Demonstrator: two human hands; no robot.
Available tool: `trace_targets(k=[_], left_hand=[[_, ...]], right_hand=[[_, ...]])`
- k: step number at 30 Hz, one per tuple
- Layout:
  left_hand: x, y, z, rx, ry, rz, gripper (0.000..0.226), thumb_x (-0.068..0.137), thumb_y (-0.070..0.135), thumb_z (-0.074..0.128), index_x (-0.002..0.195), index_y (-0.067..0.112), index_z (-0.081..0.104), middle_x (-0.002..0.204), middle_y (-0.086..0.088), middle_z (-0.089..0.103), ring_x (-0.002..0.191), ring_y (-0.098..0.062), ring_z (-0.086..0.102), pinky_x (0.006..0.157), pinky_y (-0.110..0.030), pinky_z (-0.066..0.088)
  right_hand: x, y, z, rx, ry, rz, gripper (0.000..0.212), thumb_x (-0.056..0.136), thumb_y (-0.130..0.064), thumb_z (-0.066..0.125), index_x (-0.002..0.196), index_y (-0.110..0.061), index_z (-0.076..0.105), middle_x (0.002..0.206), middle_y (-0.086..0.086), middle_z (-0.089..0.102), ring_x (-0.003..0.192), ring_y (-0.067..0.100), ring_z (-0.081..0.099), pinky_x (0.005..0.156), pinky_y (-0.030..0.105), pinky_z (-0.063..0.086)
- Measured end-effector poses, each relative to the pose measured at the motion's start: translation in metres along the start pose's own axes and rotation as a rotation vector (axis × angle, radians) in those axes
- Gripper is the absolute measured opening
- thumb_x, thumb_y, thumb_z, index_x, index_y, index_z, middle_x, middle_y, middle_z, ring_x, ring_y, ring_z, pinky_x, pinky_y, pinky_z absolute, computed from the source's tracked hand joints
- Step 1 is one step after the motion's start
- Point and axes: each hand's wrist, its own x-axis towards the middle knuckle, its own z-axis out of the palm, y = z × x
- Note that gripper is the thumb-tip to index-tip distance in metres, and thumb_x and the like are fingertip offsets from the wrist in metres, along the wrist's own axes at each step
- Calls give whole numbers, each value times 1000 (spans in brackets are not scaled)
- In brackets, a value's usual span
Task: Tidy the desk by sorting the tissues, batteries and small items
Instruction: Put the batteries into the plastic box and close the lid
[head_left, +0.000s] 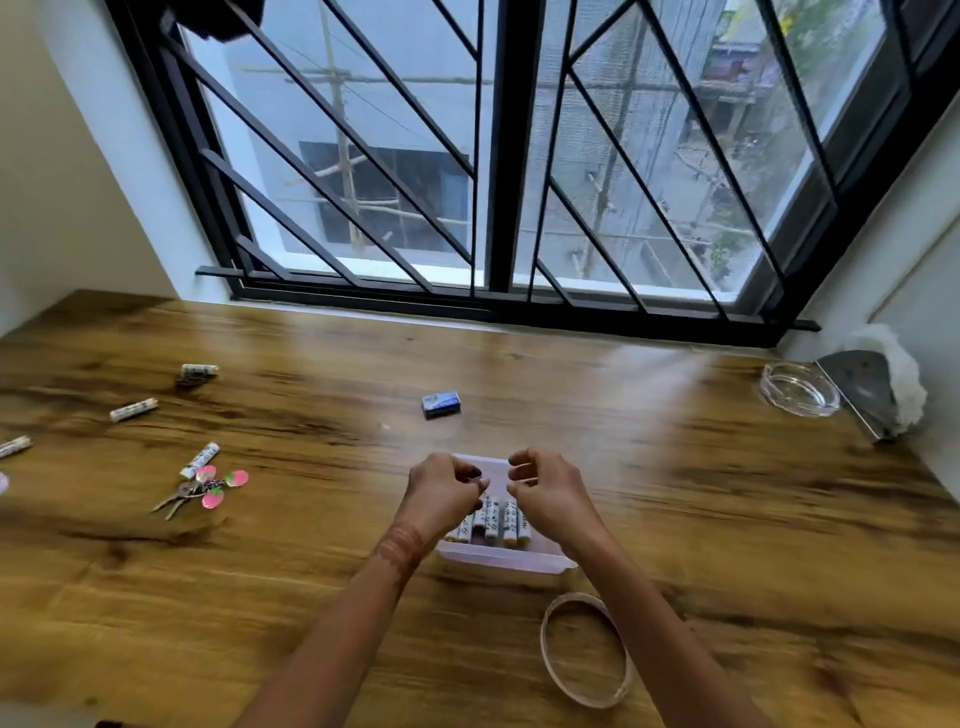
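A clear plastic box (511, 563) sits at the middle of the wooden desk (701, 493), with several white batteries (496, 521) lying side by side in it. My left hand (444, 491) and my right hand (548, 491) hover close together over the box's far half, fingers curled, with nothing visible in either. Loose batteries lie at the left: one (199, 371) far back, one (133, 409) nearer, one (200, 460) beside the keys and one (15, 446) at the edge. White tissue (906, 382) is bunched at the far right.
A bunch of keys with pink charms (210, 486) lies at the left. A small blue box (441, 404) is beyond the plastic box. A glass ashtray (800, 389) and a metal holder (862, 389) stand at the right wall. A tape ring (584, 649) lies near me.
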Motion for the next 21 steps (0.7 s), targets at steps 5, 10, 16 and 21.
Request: trace_targets(k=[5, 10, 16, 21], left_hand=[[-7, -4, -26, 8, 143, 35, 26, 90, 20, 56, 111, 7, 64, 96, -8, 71, 78, -14, 69, 81, -34, 57], [-5, -17, -66, -2, 245, 34, 24, 91, 21, 55, 108, 9, 66, 93, -7, 72, 78, -15, 69, 79, -34, 57], [9, -58, -132, 17, 328, -10, 24, 89, 28, 55, 102, 13, 69, 97, -5, 72, 89, -20, 67, 82, -37, 54], [24, -98, -201, 33, 440, -100, 22, 87, 32, 58, 96, 16, 70, 94, -3, 73, 86, -21, 67, 77, -34, 55]], right_hand=[[4, -27, 22, -44, -51, -132, 32, 89, -17, 58, 120, -12, 54, 112, 5, 63, 87, 10, 55, 64, 16, 43], [12, -63, 59, -49, -91, -247, 31, 89, -22, 59, 117, -11, 57, 107, 7, 66, 89, 13, 61, 73, 22, 47], [26, -113, 118, -44, -146, -332, 29, 88, -22, 61, 113, -9, 59, 105, 8, 67, 91, 15, 63, 79, 28, 52], [37, -157, 179, -130, -184, -444, 24, 87, -11, 58, 111, -8, 62, 105, 10, 67, 94, 20, 63, 81, 34, 53]])
